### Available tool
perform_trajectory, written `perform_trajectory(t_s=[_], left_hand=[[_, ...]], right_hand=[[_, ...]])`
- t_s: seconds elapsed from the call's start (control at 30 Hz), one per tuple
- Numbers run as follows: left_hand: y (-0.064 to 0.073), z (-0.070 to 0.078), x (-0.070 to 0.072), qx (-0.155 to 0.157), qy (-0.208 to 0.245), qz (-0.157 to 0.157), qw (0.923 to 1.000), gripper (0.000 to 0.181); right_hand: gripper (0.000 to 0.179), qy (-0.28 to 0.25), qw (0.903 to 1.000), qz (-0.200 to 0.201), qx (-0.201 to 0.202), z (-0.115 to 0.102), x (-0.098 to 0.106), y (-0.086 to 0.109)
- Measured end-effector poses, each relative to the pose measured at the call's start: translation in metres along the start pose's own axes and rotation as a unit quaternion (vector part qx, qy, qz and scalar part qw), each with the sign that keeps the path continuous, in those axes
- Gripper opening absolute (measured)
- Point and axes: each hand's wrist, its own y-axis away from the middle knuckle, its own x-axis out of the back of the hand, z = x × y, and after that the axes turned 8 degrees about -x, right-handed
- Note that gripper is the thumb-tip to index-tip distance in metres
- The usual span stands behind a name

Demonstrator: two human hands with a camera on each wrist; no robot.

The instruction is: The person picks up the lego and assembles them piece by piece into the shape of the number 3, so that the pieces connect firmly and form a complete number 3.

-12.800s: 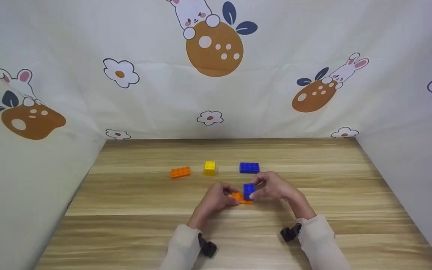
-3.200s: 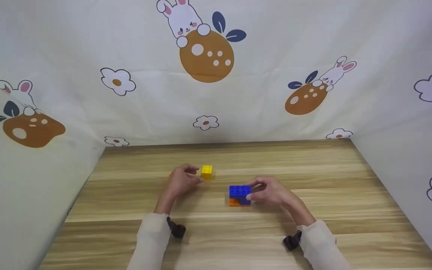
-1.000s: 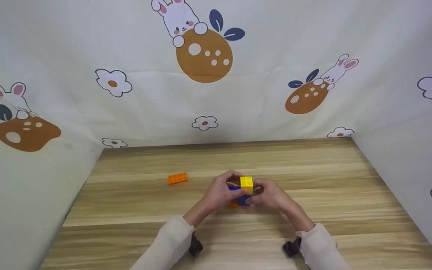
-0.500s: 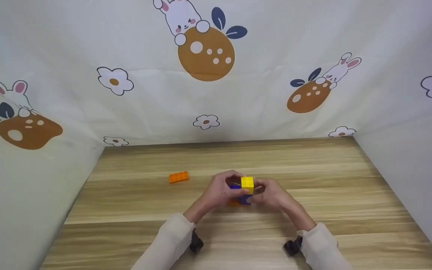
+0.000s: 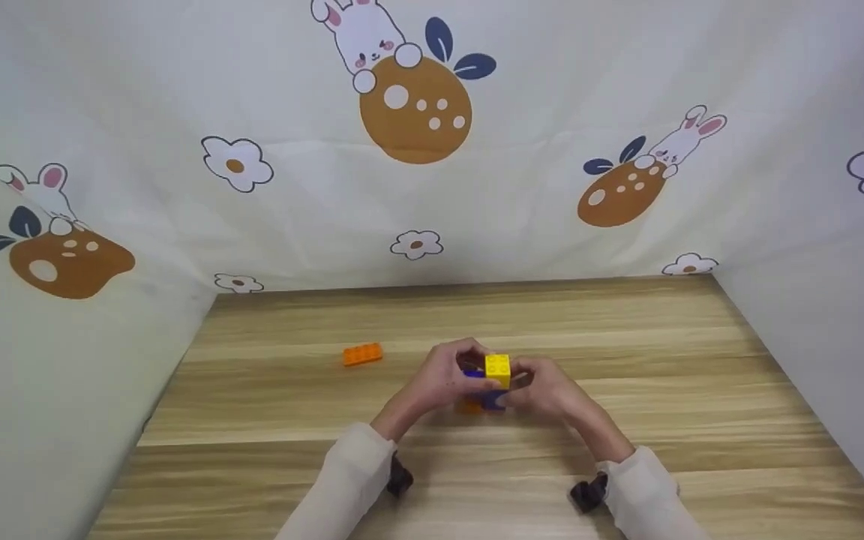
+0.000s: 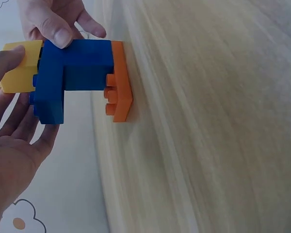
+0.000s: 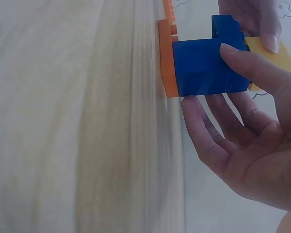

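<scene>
A small stack of toy bricks stands on the table between both hands. At its base is an orange plate brick (image 6: 121, 94), with a tall blue brick (image 6: 89, 68) on one end. A flatter blue brick (image 6: 49, 99) lies across that and overhangs the orange studs. The yellow brick (image 5: 497, 367) sits on top, above the tall blue one's end. My left hand (image 5: 443, 379) pinches the yellow brick between thumb and fingers. From the other side, my right hand (image 5: 548, 386) grips the blue bricks, thumb on the near face and fingers behind.
Another orange plate brick (image 5: 362, 354) lies alone on the wooden table (image 5: 267, 405), left of and behind the stack. A pale printed cloth (image 5: 312, 202) encloses the table at the back and sides.
Earlier, the tall blue brick met the orange plate, then the flatter blue brick appeared on top. My left hand then brought the yellow brick onto the stack. Over the last second both hands barely move.
</scene>
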Motion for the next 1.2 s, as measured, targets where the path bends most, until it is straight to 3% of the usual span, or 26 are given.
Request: perform_trajectory(t_s=[0.23, 0.47, 0.6, 0.83, 1.2], left_hand=[[-0.001, 0.000, -0.003, 0.008, -0.005, 0.009, 0.9999, 0.031], [-0.007, 0.002, -0.002, -0.006, 0.002, -0.016, 0.9999, 0.032], [-0.004, -0.002, 0.002, 0.002, -0.001, -0.018, 0.9998, 0.032], [-0.002, -0.003, 0.000, -0.020, -0.014, -0.010, 0.9997, 0.031], [0.005, -0.008, -0.004, 0.004, 0.004, 0.013, 0.9999, 0.032]], right_hand=[[0.037, 0.012, 0.9999, 0.010, -0.007, -0.001, 0.002, 0.002], [0.037, 0.012, 0.9997, 0.022, -0.001, -0.002, 0.004, 0.006], [0.036, 0.012, 0.9998, 0.016, 0.008, -0.004, 0.001, 0.006], [0.037, -0.020, 0.9998, 0.006, -0.003, -0.004, 0.000, 0.007], [0.035, -0.007, 0.9999, 0.014, -0.008, -0.003, -0.003, 0.006]])
